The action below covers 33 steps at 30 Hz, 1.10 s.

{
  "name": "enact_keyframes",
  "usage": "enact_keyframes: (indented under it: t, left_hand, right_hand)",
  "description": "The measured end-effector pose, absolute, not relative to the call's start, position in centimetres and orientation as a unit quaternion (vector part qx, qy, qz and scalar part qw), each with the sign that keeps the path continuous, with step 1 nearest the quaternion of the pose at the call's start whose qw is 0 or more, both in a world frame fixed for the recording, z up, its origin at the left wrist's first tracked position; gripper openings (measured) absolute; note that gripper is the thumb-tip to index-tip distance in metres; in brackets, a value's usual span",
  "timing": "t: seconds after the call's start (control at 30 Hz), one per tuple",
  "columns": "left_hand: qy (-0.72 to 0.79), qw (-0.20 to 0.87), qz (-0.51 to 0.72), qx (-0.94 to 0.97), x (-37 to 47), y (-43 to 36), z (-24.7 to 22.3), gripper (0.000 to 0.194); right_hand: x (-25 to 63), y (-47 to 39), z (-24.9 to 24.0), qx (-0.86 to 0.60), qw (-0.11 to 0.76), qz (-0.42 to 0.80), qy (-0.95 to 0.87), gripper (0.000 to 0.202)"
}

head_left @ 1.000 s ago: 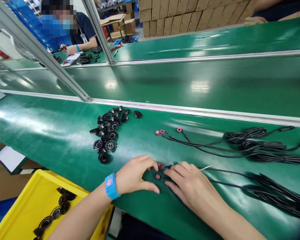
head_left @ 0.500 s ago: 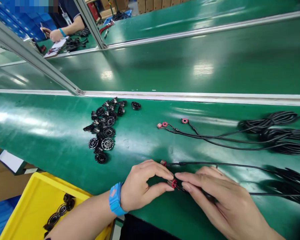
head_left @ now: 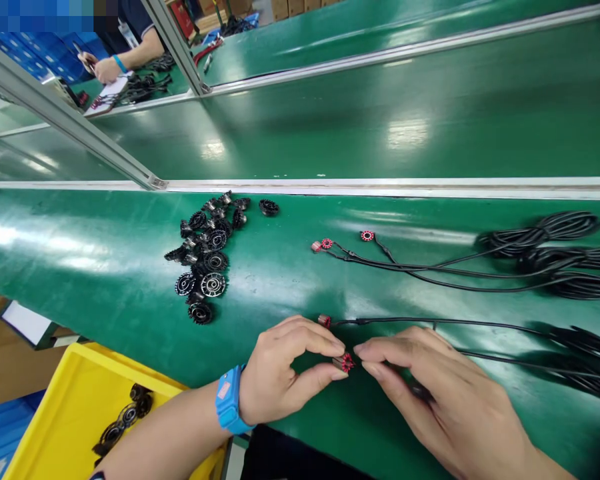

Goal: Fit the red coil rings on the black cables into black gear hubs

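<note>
The left hand (head_left: 291,370) pinches a red coil (head_left: 347,363) above the green bench (head_left: 105,267); the right (head_left: 440,393) is just beside it, fingertips narrowly spaced. Beyond lie another coil (head_left: 325,321) and, farther off, black wheels (head_left: 213,284).

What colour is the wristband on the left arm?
The wristband is bright blue with a small pale patch; the head view shows it best.

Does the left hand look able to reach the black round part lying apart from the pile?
Probably yes: nothing stands between the left hand and the black round part, but that hand pinches a red-ended piece.
</note>
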<state>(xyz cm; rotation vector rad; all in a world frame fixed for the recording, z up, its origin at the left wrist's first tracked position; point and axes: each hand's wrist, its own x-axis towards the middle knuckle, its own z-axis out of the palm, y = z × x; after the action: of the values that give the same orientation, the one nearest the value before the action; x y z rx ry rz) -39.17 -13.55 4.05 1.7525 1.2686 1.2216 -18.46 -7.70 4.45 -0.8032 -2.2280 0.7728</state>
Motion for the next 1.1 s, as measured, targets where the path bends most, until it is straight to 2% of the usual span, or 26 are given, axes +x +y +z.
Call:
enact_keyframes:
  t: [0.23, 0.4, 0.77, 1.0, 1.1]
  left_hand:
    - [0.473, 0.107, 0.458, 0.745, -39.1, -14.4, 3.2, 0.02]
    - [0.469, 0.059, 0.452, 0.756, -38.7, -14.1, 3.7, 0.01]
    - [0.44, 0.122, 0.466, 0.758, -38.8, -14.2, 3.7, 0.014]
    - [0.483, 0.282, 0.504, 0.659, -38.2, -13.9, 4.4, 0.022]
    - [0.482, 0.357, 0.509, 0.618, -38.3, -13.9, 4.8, 0.023]
  right_hand:
    - [-18.4, -7.2, 4.7, -0.298, 0.28, 0.354, -0.841, 0.025]
    - [-18.4, -7.2, 5.1, -0.296, 0.293, 0.369, -0.831, 0.022]
    - [-18.6, -7.2, 5.5, -0.284, 0.282, 0.403, -0.823, 0.003]
    - [-19.0, -8.2, 5.3, -0.279, 0.367, 0.326, -0.825, 0.011]
    - [-18.9, -8.0, 5.2, -0.26, 0.379, 0.295, -0.838, 0.008]
